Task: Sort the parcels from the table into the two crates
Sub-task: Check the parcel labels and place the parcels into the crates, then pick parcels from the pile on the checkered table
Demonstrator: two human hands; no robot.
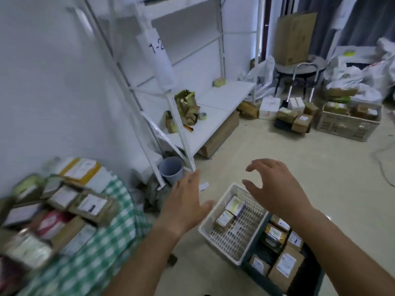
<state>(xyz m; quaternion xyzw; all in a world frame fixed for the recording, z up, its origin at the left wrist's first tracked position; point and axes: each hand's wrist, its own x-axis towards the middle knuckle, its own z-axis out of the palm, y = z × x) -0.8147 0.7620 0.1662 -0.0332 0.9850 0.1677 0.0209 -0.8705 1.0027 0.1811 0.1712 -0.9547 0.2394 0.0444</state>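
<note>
Both empty, left hand (183, 201) and right hand (275, 186) spread above the white crate (213, 227); table parcels (53, 212) blur.

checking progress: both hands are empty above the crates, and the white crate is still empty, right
Not quite. The head view shows the white crate already holds a few parcels. The rest stands: the left hand and right hand are empty above the crates.

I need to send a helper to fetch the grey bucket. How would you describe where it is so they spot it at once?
Start at the white shelving rack against the wall, then look down to the floor at its near front leg. The grey bucket stands there, between the rack and the checked-cloth table. It is the only round, open-topped container; everything around it is boxes or bags.
</note>
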